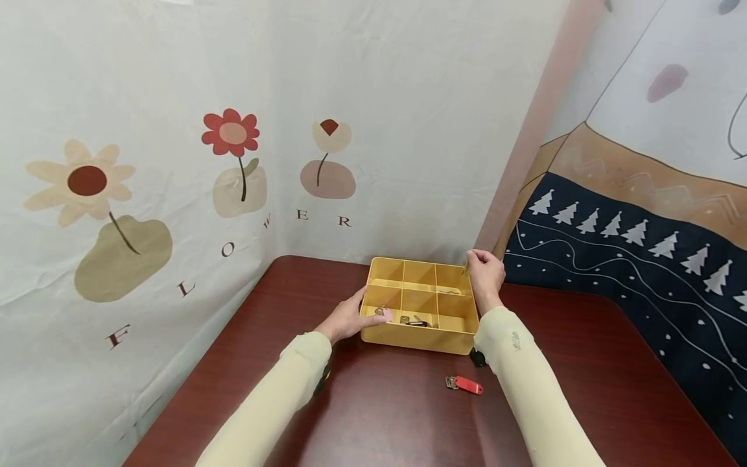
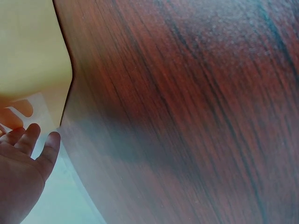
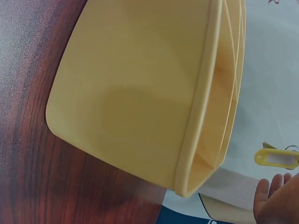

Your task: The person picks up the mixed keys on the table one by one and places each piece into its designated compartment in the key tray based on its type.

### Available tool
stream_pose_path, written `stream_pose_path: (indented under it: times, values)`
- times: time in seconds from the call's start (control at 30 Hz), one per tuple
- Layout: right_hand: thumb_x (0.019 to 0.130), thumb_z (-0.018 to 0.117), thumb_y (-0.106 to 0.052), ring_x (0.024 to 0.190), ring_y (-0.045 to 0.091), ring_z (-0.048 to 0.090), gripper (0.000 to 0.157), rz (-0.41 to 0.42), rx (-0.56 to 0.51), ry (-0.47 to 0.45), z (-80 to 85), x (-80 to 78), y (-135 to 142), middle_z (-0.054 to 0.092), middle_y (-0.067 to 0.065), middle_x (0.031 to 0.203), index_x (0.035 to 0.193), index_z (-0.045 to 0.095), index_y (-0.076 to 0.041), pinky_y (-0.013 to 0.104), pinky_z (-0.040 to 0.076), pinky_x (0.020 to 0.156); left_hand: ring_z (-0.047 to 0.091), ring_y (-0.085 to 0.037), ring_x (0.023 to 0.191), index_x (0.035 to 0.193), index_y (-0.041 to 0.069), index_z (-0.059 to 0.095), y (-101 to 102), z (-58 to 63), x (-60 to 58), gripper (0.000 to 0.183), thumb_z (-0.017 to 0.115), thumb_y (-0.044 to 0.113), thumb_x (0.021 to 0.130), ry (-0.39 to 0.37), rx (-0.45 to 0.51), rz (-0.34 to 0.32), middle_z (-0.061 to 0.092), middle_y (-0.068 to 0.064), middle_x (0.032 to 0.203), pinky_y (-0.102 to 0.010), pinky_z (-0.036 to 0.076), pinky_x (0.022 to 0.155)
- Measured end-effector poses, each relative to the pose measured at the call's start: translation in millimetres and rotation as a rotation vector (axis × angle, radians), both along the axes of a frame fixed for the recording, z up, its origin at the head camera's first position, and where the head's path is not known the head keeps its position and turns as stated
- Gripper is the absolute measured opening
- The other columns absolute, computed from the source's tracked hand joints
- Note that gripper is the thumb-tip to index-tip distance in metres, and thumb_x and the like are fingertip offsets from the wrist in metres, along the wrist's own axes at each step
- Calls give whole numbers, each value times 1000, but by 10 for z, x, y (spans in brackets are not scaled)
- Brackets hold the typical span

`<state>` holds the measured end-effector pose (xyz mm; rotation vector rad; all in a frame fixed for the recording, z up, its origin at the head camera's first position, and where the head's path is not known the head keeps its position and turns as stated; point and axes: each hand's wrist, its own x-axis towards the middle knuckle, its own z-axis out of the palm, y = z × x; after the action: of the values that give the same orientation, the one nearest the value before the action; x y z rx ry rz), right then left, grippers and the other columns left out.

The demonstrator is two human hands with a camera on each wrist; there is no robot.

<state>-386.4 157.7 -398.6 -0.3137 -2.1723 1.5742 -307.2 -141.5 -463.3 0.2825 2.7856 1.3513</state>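
Observation:
A yellow divided box with six compartments stands on the table. My left hand holds its left front corner, the thumb over the rim and the fingers along the outer wall. Above the back right corner, my right hand pinches a key set with a yellow key tag, whose ring shows in the right wrist view. A pink key tag lies in the front left compartment, and keys with a dark part are in the front middle one. Something small and metallic sits in the back right compartment.
A red key tag with metal pieces lies on the dark red-brown table, in front of the box. Behind the table hangs a pale curtain with flower prints; a dark blue tree-patterned cloth hangs at the right.

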Motion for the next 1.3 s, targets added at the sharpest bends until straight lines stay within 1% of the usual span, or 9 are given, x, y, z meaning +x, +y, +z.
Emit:
stream_pose_path:
  times: [0.27, 0.3, 0.37, 0.53, 0.77, 0.83, 1.07, 1.3]
  values:
    - [95, 66, -30, 106, 27, 56, 28, 20, -27, -30, -10, -25, -61, 69, 11, 111, 110, 75, -8, 41, 42, 98, 48, -36, 130, 158, 13, 26, 1, -3, 7, 95, 81, 38, 83, -9, -4, 3, 49, -19, 145, -50, 36, 107]
    - [95, 65, -30, 108, 27, 56, 28, 31, -22, -36, -8, -30, -65, 69, 11, 113, 111, 74, -8, 40, 41, 98, 48, -36, 130, 158, 13, 26, 2, -4, 7, 96, 81, 39, 83, -8, -7, 4, 49, -19, 145, -50, 36, 107]
    - [96, 64, -31, 114, 27, 56, 33, 63, -9, -47, -4, -32, -51, 68, 11, 120, 119, 72, -9, 40, 41, 101, 48, -36, 129, 157, 12, 26, 10, -7, 3, 97, 81, 40, 82, -6, -12, 3, 49, -19, 145, -51, 37, 106]
    - [98, 62, -31, 125, 27, 54, 42, 138, 12, -57, -15, -27, 14, 63, 10, 132, 134, 63, -10, 41, 40, 105, 52, -36, 125, 157, 12, 28, 19, -14, 4, 95, 82, 34, 82, 8, 2, -7, 53, -21, 141, -52, 38, 104]
    - [97, 64, -30, 123, 28, 53, 39, 143, 9, -47, -21, -22, 103, 63, 13, 131, 130, 66, -8, 41, 39, 106, 52, -36, 124, 156, 16, 29, 9, 2, 20, 92, 82, 34, 83, -3, 37, 0, 54, -20, 140, -51, 38, 105]
    - [98, 63, -30, 124, 29, 52, 39, 143, 9, -46, -22, -11, 132, 62, 14, 132, 130, 66, -8, 42, 39, 106, 52, -36, 124, 157, 15, 29, 6, -3, 17, 92, 82, 33, 83, -7, 41, -1, 53, -20, 140, -51, 38, 105]
    - [98, 62, -31, 125, 29, 51, 40, 175, 25, -66, -30, 50, 269, 60, 14, 134, 131, 65, -8, 43, 40, 105, 49, -36, 128, 157, 16, 27, -6, -9, 21, 93, 81, 36, 84, -18, 17, 2, 50, -20, 143, -50, 37, 106]
    - [100, 60, -30, 126, 30, 50, 42, 202, 22, -91, -21, 126, 390, 57, 15, 137, 135, 61, -7, 44, 40, 106, 52, -34, 124, 157, 17, 27, -1, 9, 11, 96, 81, 41, 82, -20, 17, 0, 52, -18, 141, -49, 38, 104]
